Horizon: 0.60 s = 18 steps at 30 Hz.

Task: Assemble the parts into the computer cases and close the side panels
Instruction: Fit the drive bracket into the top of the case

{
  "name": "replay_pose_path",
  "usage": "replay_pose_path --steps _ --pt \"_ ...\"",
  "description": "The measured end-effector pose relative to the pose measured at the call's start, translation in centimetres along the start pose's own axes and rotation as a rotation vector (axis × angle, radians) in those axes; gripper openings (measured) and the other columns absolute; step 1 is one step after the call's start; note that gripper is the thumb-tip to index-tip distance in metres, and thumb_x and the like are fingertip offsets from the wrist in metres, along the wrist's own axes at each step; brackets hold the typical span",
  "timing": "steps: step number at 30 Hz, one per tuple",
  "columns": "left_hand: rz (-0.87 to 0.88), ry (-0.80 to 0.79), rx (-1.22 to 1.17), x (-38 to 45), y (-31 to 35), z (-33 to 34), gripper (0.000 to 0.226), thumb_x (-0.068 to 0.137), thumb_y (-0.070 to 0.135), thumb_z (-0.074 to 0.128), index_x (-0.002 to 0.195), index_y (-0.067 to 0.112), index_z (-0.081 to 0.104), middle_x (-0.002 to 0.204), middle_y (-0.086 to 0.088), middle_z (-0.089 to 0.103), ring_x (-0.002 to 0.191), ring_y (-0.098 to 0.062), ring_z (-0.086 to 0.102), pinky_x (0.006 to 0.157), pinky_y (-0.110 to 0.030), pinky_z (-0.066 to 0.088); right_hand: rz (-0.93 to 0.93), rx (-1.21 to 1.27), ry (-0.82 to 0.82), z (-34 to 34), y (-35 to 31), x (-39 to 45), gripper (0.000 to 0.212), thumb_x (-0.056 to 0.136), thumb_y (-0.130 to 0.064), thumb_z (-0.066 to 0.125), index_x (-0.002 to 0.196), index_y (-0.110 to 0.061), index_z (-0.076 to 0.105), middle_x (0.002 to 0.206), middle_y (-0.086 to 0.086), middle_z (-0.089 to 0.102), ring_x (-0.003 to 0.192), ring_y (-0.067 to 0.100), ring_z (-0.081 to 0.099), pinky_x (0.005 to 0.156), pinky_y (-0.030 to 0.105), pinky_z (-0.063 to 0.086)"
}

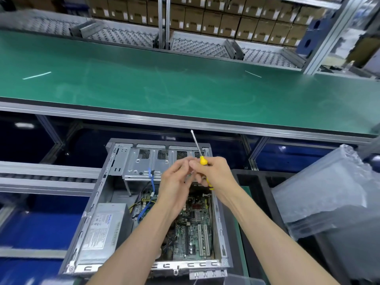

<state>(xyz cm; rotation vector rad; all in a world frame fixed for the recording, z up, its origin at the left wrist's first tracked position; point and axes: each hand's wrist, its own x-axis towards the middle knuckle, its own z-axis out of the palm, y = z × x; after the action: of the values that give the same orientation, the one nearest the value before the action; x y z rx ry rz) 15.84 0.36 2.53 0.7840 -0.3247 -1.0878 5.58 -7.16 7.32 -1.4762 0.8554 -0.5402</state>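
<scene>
Head view showed the open computer case (144, 202) lying on its side at the near edge of the worktop (238, 233), side panel off, motherboard (193, 223) and power supply (100, 229) already seated. The right hand (213, 173) gripped a yellow-handled screwdriver (200, 156), shaft raised clear of the case, while the left hand (174, 182) brought curled fingertips to the handle; whether they pinched a screw could not be told. Good practice would be to seat any screw squarely on the tip before lowering it, keeping the shaft off the blue cable (152, 182).
</scene>
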Motion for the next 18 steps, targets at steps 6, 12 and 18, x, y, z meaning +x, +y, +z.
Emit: replay_pose_path --steps 6,12,18 --pt "0.070 0.020 0.052 0.1 0.0 0.5 0.033 0.087 0.021 0.068 0.107 -0.005 0.070 0.079 -0.011 0.063 0.078 -0.022 0.061 0.082 -0.033 0.053 0.071 0.222 -0.027 0.4 -0.6 0.4 0.034 0.089 -0.027 0.076 0.059 -0.014 0.068 0.055 0.006 0.053 0.048 0.014 0.047 0.041 0.024 0.033" --pt "0.074 0.021 -0.031 0.6 1.3 0.2 0.011 0.094 0.011 0.061 0.093 0.003 0.068 0.089 -0.012 0.069 0.077 -0.021 0.063 0.078 -0.032 0.056 0.053 -0.011 -0.024 0.4 -0.9 -0.1 0.042 0.094 -0.045 0.066 0.076 -0.007 0.063 0.062 0.009 0.055 0.045 0.015 0.043 0.041 0.024 0.031" --pt "0.027 0.121 -0.187 1.8 3.7 -1.1 0.020 0.083 0.010 0.068 0.103 0.007 0.067 0.108 -0.011 0.075 0.099 -0.019 0.073 0.078 -0.026 0.059 -0.099 -0.227 -0.127 -0.6 0.0 -0.9 0.022 0.102 -0.016 0.051 0.095 -0.007 0.070 0.065 0.005 0.065 0.044 0.016 0.044 0.046 0.020 0.037"
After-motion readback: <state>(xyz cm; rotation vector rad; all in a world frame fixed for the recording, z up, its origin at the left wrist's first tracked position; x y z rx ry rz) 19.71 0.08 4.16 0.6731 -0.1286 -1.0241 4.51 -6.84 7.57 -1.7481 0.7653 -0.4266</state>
